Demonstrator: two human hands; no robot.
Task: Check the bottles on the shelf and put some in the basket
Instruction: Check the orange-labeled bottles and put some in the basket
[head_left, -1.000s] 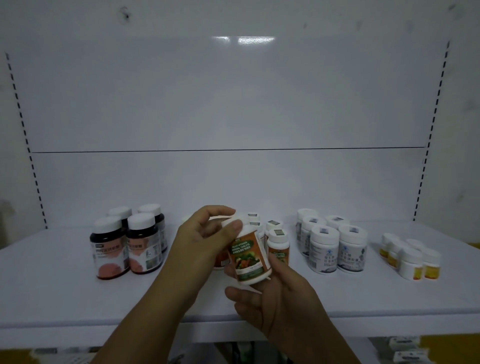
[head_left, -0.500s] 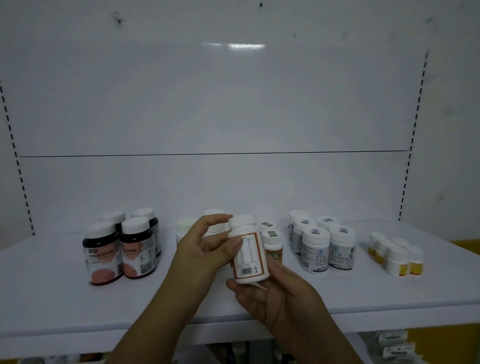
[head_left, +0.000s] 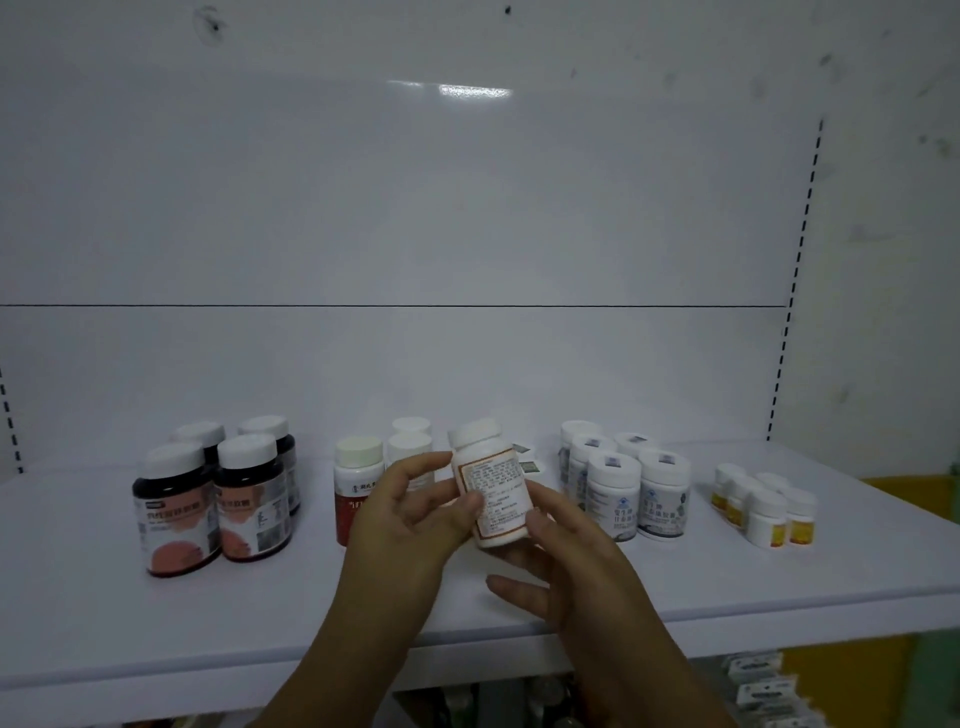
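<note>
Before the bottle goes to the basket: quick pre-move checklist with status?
1. Held bottle gripped by both hands, left hand and right hand: ok.
2. White cap on held bottle: ok.
3. Text panel faces camera for checking: ok; print too small to read.
4. Basket location: cannot tell, none in view.
5. Held bottle clear of the dark bottles on the shelf: ok.

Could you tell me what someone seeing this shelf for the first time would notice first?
Most striking is the white bottle held up at centre between the left hand and the right hand, its text panel facing the camera. Behind it, the white shelf carries separate clusters: dark bottles with white caps at left, white tubs right of centre, and small yellow-labelled bottles at far right.
</note>
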